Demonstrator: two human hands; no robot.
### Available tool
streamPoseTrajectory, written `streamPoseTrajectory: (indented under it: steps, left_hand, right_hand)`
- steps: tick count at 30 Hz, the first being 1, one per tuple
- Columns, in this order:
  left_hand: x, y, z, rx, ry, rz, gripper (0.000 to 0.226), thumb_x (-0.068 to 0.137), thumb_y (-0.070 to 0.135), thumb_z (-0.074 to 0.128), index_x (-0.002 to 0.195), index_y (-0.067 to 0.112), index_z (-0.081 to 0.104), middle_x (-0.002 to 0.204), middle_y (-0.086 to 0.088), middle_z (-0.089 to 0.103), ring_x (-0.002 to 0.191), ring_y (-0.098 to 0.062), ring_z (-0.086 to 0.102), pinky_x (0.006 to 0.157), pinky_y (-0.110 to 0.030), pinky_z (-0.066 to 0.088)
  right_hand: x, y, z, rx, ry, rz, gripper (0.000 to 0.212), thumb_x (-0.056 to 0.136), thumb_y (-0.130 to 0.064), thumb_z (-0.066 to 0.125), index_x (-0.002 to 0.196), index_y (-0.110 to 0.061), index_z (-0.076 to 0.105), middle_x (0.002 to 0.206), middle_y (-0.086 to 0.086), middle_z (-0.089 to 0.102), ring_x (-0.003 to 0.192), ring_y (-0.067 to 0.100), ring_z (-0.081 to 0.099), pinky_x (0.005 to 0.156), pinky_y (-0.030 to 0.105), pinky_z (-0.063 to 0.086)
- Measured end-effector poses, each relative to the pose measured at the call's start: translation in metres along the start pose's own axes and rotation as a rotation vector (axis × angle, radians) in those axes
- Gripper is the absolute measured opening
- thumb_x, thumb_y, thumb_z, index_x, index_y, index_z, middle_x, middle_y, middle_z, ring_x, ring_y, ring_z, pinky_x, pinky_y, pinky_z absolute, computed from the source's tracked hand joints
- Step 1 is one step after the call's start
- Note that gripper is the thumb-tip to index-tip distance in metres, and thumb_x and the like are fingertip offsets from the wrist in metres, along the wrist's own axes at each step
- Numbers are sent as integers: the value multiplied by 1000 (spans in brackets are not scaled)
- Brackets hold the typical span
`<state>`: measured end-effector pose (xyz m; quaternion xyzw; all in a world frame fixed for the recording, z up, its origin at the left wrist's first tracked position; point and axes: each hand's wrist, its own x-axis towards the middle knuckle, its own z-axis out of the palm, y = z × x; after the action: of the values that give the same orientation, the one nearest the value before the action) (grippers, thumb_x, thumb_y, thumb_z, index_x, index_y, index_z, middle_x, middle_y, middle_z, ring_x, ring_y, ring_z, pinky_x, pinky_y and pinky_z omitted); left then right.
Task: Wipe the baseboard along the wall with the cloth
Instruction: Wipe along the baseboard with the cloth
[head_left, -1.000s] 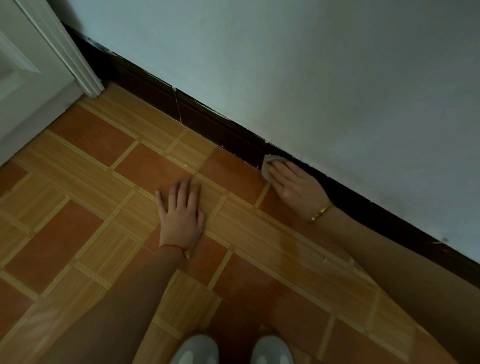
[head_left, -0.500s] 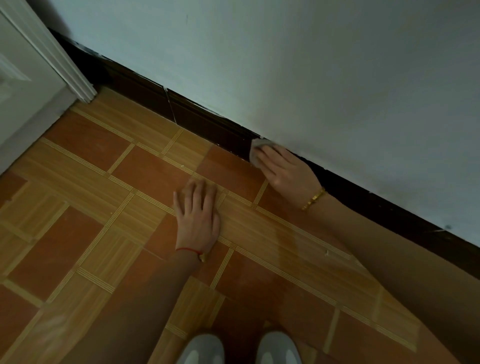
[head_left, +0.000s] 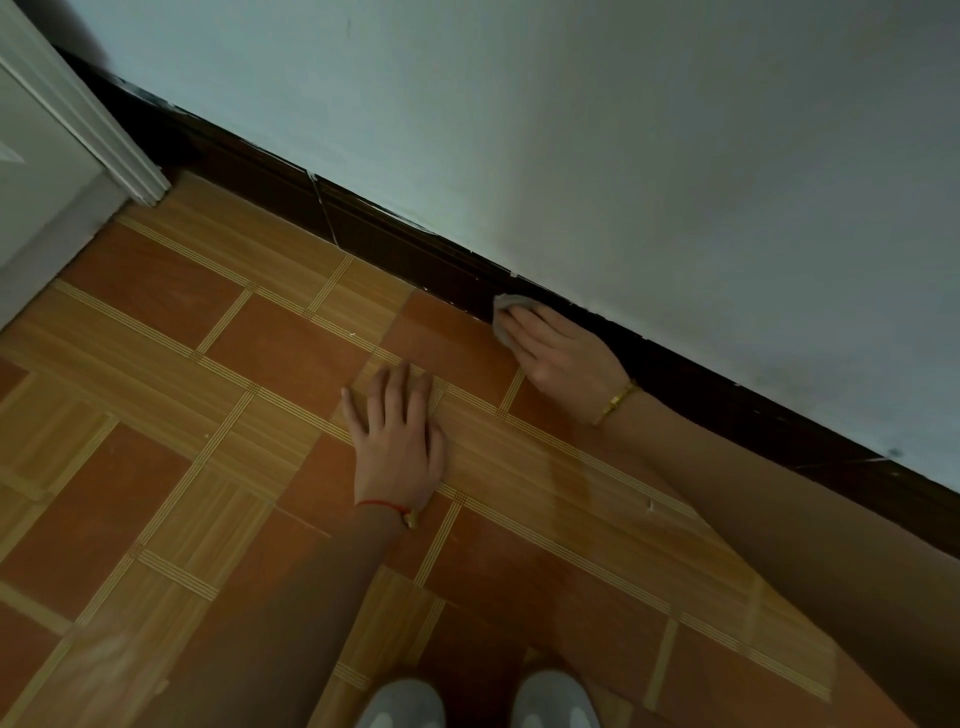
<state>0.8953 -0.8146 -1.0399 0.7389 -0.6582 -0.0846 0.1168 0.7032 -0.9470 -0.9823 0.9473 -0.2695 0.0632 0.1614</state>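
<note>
A dark brown baseboard (head_left: 395, 244) runs diagonally along the foot of the pale wall, from upper left to lower right. My right hand (head_left: 566, 353), with a gold bracelet at the wrist, presses a small pale grey cloth (head_left: 503, 307) flat against the baseboard; only the cloth's left edge shows past my fingers. My left hand (head_left: 397, 441), with a red string at the wrist, lies flat on the floor tiles, fingers spread, holding nothing.
Orange and wood-pattern floor tiles (head_left: 218, 374) cover the ground. A white door frame (head_left: 104, 145) stands at the upper left where the baseboard ends. The toes of two grey shoes (head_left: 478, 701) show at the bottom edge.
My right hand with the cloth has slid left along the baseboard, toward the door frame. My left hand has shifted along the floor tiles toward the wall.
</note>
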Motion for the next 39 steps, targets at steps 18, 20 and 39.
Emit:
streamPoseTrajectory:
  steps: [18,20,39]
  left_hand:
    - [0,-3,2,-20,14,6,54,98,36,35,147,15,44,153,-12,41,147,-34,29,119,-66,7]
    - [0,-3,3,-27,15,5,54,98,36,36,147,15,44,153,-12,40,147,-34,28,119,-66,6]
    - [-1,-4,6,-45,54,10,54,96,35,38,145,15,45,153,-13,41,145,-34,30,118,-67,8]
  right_hand:
    - [-65,11,-22,-330,-31,33,38,92,-1,47,129,6,51,130,18,57,128,30,36,120,39,1]
    - [-78,14,-25,-335,-56,32,42,91,-3,52,132,5,47,133,17,55,129,30,40,120,39,7]
    - [-13,14,-34,-279,48,-70,32,95,-4,48,124,0,61,133,13,57,129,28,48,112,38,35]
